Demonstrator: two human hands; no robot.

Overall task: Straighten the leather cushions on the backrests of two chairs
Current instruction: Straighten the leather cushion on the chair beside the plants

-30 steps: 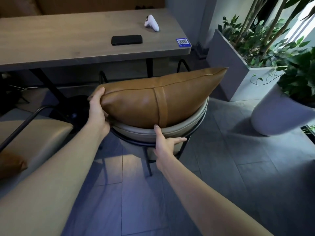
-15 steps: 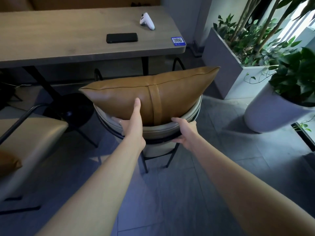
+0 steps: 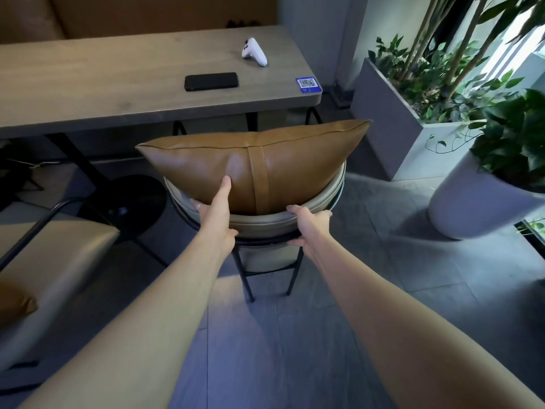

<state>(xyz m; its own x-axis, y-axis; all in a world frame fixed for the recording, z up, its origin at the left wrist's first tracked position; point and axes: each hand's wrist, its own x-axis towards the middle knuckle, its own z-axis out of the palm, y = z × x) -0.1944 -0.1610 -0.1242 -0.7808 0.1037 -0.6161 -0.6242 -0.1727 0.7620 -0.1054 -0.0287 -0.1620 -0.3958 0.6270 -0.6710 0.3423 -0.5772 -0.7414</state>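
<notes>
Cushion location: we are finding the tan leather cushion [image 3: 250,169] sitting on the curved cream backrest [image 3: 259,224] of the chair nearest us, its long seam running across the top, its right corner riding higher than the left and overhanging the rim.
Cushion handling: we are judging it soft, plump and fairly light; the smooth leather is likely to slide under a flat palm, so pinching a corner or gripping along the centre strap [image 3: 259,178] should give surer control.
Left hand: we are seeing the left hand [image 3: 216,219] mostly open, one finger extended and pressing into the cushion face just left of the strap, the other fingers spreading over the backrest rim; it is gripping nothing.
Right hand: we are seeing the right hand [image 3: 309,224] curled over the backrest edge, fingers on top and thumb beneath, holding the backrest and touching the cushion's lower edge at most.
Second chair: we are noting another chair [image 3: 56,255] at far left, a tan cushion corner [image 3: 14,305] showing only partly.
Bench: a phone [image 3: 211,81] and a white controller [image 3: 254,52] are lying well apart from the work.
</notes>
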